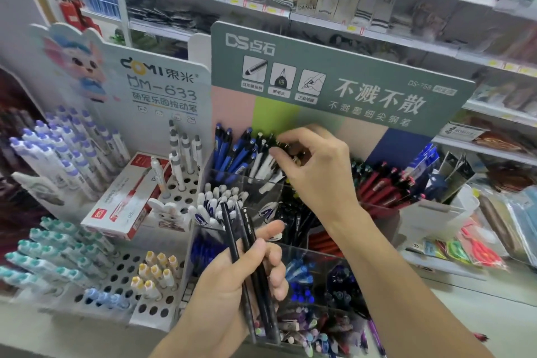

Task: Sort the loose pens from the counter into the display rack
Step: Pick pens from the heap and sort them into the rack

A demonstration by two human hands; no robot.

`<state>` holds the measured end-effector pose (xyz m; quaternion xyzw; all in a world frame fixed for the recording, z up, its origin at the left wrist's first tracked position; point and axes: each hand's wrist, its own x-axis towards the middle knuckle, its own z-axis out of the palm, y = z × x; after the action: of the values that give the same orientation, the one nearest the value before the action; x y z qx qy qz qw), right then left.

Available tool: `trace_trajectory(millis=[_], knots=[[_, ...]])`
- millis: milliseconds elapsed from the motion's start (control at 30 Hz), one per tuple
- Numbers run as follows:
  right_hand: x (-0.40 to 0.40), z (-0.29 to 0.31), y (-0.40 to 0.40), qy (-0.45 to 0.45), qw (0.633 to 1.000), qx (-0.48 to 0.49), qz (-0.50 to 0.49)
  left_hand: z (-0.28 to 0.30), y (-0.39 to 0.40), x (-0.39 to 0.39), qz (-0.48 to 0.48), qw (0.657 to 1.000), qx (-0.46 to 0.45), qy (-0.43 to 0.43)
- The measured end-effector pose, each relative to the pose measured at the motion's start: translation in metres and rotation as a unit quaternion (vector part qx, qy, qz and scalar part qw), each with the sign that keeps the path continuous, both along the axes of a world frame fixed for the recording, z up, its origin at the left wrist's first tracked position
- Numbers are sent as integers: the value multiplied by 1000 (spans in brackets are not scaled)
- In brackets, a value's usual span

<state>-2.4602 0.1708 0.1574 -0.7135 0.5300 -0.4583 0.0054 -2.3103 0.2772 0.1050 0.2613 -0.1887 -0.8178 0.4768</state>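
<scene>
Right hand (312, 160) grip pinching pen top (273, 151) in rack (250, 180); left hand (232, 279) holding black pens (247, 244). Seat fully w/ like colours.

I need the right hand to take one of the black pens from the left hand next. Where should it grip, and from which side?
Grip the upper ends of the black pens, from above. They stand upright out of the left hand, whose fingers wrap the middle of the barrels, so only the tops are bare. The right hand is busy at the back compartment.
</scene>
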Motion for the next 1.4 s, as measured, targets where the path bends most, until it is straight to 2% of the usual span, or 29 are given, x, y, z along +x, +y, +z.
trace_trajectory(millis=[200,300,367,433,500,600,700,767,900,1000,1100,1200,1400], knots=[[-3,-10,4,133,991,20,-1,0,-1,4,-33,999,13,23],[1,-9,13,41,997,-19,-55,-13,-5,4,-55,997,22,42],[3,-6,31,-25,997,-55,-42,-22,-10,3,-82,991,29,102],[4,-3,55,-90,995,5,41,-28,-13,5,-98,985,30,141],[3,-4,75,-114,977,142,109,-30,-14,7,-115,983,29,141],[-6,-18,86,-132,941,288,116,-25,-7,4,-123,990,18,69],[-14,-29,91,-231,905,337,115,-16,0,-3,-106,994,-12,-32],[-18,-35,94,-257,895,348,109,-15,1,-7,-83,994,-21,-72],[-25,-40,100,-310,875,352,119,-11,3,-11,-102,988,-35,-112],[-30,-44,107,-341,872,331,116,-10,6,-15,-94,983,-56,-149],[-32,-47,113,-363,871,315,105,-11,7,-20,-92,980,-75,-161],[-36,-47,117,-404,854,312,101,-13,7,-22,-112,973,-102,-177],[-48,-35,126,-384,858,327,99,-14,6,-24,-145,951,-155,-225]])
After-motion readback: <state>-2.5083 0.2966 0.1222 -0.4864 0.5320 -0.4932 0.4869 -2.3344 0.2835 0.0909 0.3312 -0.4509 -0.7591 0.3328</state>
